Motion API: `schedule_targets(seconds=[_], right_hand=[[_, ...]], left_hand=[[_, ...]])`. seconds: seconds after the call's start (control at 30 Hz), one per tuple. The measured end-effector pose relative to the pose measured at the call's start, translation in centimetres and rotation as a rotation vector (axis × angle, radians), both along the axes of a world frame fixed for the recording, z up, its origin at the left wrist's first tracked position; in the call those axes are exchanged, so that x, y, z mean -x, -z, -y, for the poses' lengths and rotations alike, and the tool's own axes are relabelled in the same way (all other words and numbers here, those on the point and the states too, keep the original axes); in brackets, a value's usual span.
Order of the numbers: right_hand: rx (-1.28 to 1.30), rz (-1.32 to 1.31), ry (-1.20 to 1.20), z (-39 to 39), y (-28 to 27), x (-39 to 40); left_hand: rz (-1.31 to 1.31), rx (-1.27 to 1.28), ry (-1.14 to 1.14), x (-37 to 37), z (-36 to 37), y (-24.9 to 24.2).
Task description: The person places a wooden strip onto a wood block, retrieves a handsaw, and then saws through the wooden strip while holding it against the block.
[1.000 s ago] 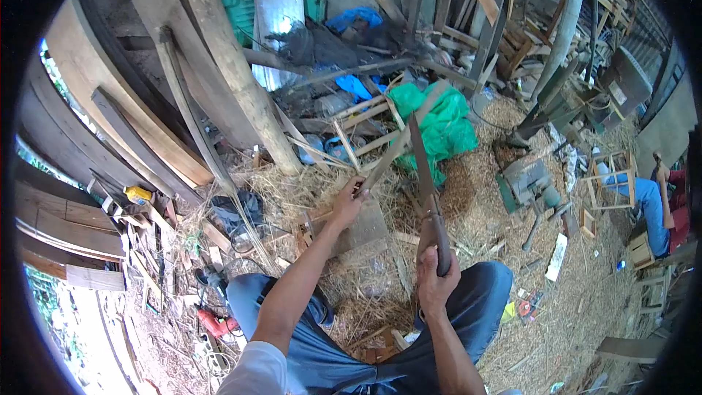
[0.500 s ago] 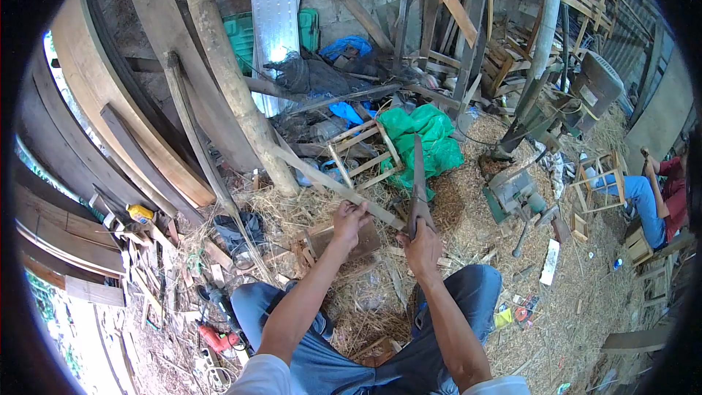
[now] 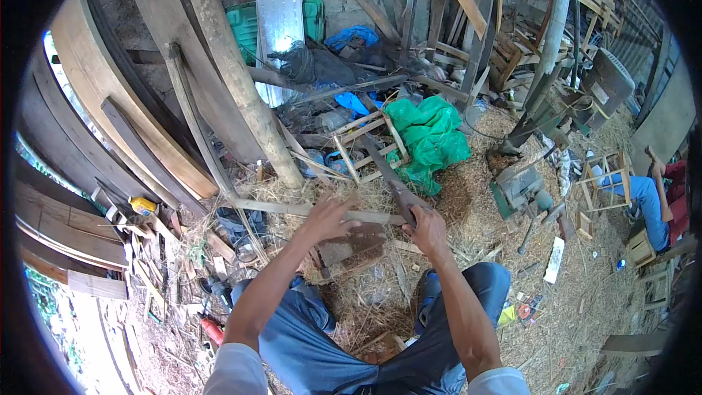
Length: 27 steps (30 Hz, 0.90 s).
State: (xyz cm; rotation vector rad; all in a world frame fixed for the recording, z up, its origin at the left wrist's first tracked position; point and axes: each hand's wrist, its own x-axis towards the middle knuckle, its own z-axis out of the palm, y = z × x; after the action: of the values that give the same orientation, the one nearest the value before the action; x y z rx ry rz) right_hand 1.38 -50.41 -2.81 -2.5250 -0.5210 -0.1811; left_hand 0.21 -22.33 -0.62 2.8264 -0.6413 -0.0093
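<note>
My left hand [image 3: 327, 218] grips a long thin wooden strip [image 3: 270, 208] that lies almost level, running left from my hands. My right hand [image 3: 427, 227] is closed on the handle of a long dark blade [image 3: 387, 173], which slants up and to the left, its base close to the strip's right end. Under the hands stands a flat wooden block [image 3: 349, 243] on the straw. My legs in blue trousers [image 3: 322, 344] fill the lower middle.
Thick log post [image 3: 241, 80] and leaning planks at left. A small wooden frame [image 3: 365, 148] and green tarp [image 3: 431, 135] lie ahead. A grey machine [image 3: 523, 189] sits right; another person [image 3: 651, 201] sits far right. An orange power tool [image 3: 212, 330] lies lower left.
The strip has dropped from slanting up-right to nearly level. The blade swung from upright to leaning left, and my right hand moved forward to the strip.
</note>
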Motion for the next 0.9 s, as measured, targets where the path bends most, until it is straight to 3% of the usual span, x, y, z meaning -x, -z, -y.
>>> schedule_targets(seconds=[0.13, 0.23, 0.4, 0.47, 0.53, 0.63, 0.83, 0.9], right_hand=[[-0.107, -0.014, 0.081, 0.4, -0.7, -0.3], [-0.468, -0.002, 0.247, 0.5, -0.7, -1.1], [-0.557, 0.023, 0.402, 1.0, -4.3, 0.8], [-0.606, 0.029, 0.567, 1.5, -5.2, 1.5], [-0.668, 0.053, 0.552, 2.0, -4.8, 1.0], [-0.901, -0.275, 0.436, 1.1, -5.6, 2.4], [-0.701, -0.471, 0.458, 0.0, -0.1, 7.4], [-0.662, -0.477, 0.421, -0.5, 0.0, 8.6]], left_hand=[[-0.015, 0.186, 0.013, 0.1, -1.0, 2.1], [-0.143, 0.25, -0.035, -0.1, -0.1, 1.9], [-0.131, 0.445, 0.025, -1.0, 0.8, 4.5], [-0.166, 0.462, 0.021, -1.1, 1.3, 5.9], [-0.211, 0.472, 0.006, -1.2, 1.8, 7.4], [-0.177, 0.425, -0.032, -1.2, 2.8, 10.8], [-0.247, 0.295, -0.079, -1.1, 4.9, 14.6], [-0.026, 0.345, -0.136, -0.4, 5.1, 14.8]])
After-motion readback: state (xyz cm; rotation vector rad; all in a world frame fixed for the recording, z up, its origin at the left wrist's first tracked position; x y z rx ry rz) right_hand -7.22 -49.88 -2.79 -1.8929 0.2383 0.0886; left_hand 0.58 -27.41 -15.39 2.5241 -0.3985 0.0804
